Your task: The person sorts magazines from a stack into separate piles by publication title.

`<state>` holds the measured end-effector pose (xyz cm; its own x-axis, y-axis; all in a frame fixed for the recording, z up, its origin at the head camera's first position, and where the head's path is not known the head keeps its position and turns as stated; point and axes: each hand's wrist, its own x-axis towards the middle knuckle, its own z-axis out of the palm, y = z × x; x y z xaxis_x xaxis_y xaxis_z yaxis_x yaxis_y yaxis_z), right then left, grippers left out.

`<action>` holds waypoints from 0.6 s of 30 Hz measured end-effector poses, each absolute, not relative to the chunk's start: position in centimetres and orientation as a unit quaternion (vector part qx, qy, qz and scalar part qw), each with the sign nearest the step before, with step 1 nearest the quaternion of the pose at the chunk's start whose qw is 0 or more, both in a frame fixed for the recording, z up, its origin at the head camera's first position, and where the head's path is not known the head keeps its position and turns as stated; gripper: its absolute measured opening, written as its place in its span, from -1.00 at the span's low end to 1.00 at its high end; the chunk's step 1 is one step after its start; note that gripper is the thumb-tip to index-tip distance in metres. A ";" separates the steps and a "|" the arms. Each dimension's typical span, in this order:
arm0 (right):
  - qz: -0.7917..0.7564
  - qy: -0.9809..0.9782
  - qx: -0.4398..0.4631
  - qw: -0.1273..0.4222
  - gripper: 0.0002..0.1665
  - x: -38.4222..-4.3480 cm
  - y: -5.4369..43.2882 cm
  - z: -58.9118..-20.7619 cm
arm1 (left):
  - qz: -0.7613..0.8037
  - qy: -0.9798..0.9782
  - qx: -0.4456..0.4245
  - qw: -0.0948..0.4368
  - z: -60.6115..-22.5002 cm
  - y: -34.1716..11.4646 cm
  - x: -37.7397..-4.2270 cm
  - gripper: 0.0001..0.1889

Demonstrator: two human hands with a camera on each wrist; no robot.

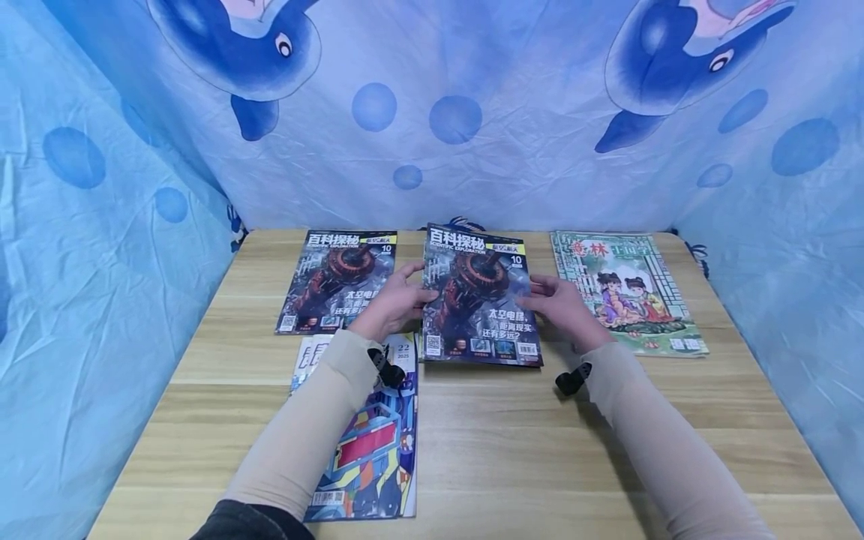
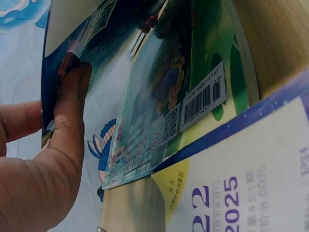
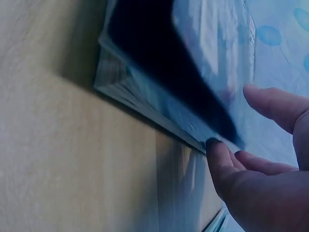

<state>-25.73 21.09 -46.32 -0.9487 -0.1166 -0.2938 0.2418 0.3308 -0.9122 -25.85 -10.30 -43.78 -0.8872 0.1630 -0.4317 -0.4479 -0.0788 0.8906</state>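
Both hands are at the sides of a dark Scientific Exploration magazine [image 1: 475,300], which is raised at the middle of the table. My left hand [image 1: 400,300] pinches its left edge; in the left wrist view the thumb and fingers lie on either side of the magazine. On the right edge, my right hand [image 1: 560,304] has its thumb over the cover and its fingertips at the side. Below the raised magazine lies a green magazine with a barcode [image 2: 205,94], mostly hidden from the head view. In the right wrist view its page edges [image 3: 145,113] show near my fingertips.
A matching Scientific Exploration magazine [image 1: 324,289] lies back left. In front of it, a colourful magazine [image 1: 385,465] is partly under my left forearm. A green magazine with two cartoon figures [image 1: 637,292] lies back right. Blue dolphin-print cloth [image 1: 432,187] encloses the wooden table [image 1: 499,450].
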 end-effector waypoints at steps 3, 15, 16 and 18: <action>-0.586 0.792 0.038 0.168 -0.02 -25.8 21.3 -46.1 | 0.733 0.639 -0.106 0.209 -43.6 -10.3 -25.8 -0.15; -0.556 0.808 0.007 0.193 0.08 -25.9 20.6 -45.1 | 0.748 0.628 -0.102 0.191 -43.5 -11.9 -25.2 -0.17; -0.555 0.809 0.003 0.194 0.08 -25.9 20.5 -45.0 | 0.747 0.628 -0.101 0.191 -43.5 -12.1 -25.2 -0.17; -0.551 0.812 -0.006 0.195 0.09 -25.9 20.2 -44.8 | 0.742 0.635 -0.100 0.191 -43.3 -12.5 -25.1 -0.18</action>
<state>-25.87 20.16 -44.82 -0.9242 -0.2238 -0.3094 0.2047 0.3937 -0.8962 -25.09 -12.52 -43.28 -0.9070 0.1559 -0.3912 -0.4106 -0.1209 0.9038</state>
